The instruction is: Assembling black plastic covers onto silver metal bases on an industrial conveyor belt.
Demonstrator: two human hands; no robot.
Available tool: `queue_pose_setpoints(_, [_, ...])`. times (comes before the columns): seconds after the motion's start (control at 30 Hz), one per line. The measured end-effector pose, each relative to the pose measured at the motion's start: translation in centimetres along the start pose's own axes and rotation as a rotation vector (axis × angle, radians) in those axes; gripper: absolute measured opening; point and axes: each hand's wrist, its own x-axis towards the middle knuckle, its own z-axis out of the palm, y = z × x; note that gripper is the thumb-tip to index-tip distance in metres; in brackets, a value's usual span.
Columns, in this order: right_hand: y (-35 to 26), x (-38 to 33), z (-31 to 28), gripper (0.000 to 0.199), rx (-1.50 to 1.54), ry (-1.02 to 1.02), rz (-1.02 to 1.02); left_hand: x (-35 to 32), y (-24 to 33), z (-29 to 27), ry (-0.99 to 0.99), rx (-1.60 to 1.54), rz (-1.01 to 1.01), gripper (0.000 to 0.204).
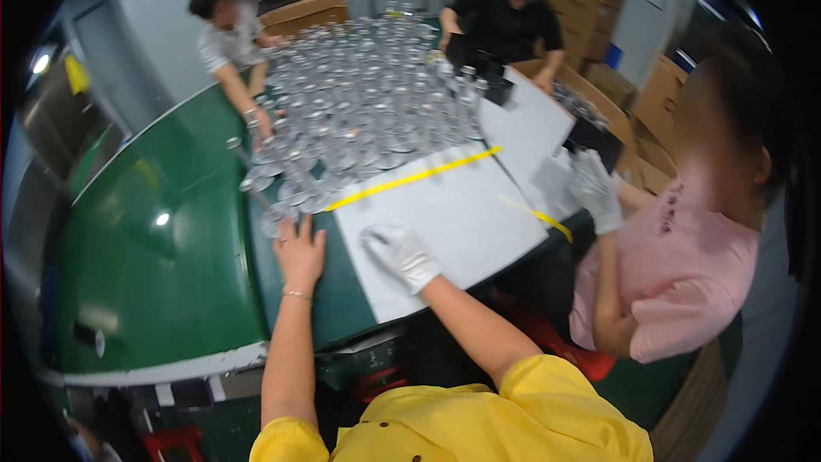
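Observation:
My bare left hand [299, 255], with a bracelet at the wrist, reaches to the near edge of a crowd of clear stemmed glasses [368, 111]. Its fingers are stretched out and the thumb stands apart. The fingertips are at the foot of a clear glass [275, 221]; whether they touch it I cannot tell. In a white glove, my right hand [402, 257] rests over a white sheet [462, 214] with its fingers curled in. A dark grey patch shows by those fingers, too blurred to name.
Yellow tape [419, 178] crosses the sheet's far side. A green tabletop [162, 239] curves away at left. Two people work across the table, near a black box [483, 68]. At right, a person in pink with white gloves holds a dark box [594, 144]. Cardboard boxes [590, 0] stand behind.

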Motion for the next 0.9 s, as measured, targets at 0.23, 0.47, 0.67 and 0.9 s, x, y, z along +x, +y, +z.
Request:
queue_pose_setpoints(0.23, [-0.7, 0.0, 0.6, 0.011, 0.050, -0.029, 0.018, -2.8, -2.5, -1.6, 0.041, -0.014, -0.062, 0.056])
queue_pose_setpoints(0.47, [-0.4, 0.2, 0.7, 0.008, 0.023, -0.002, -0.023, -10.5, 0.2, -4.4, 0.118, -0.286, 0.063, 0.031])
queue_pose_setpoints(0.67, [-0.2, 0.0, 0.8, 0.007, -0.031, 0.015, -0.037, -9.9, 0.0, -4.7, 0.255, -0.491, 0.004, 0.010])
queue_pose_setpoints(0.9, [-0.7, 0.3, 1.1, 0.010, -0.035, -0.006, -0.057, -10.0, -1.6, -3.2, 0.271, -0.375, -0.057, 0.007])
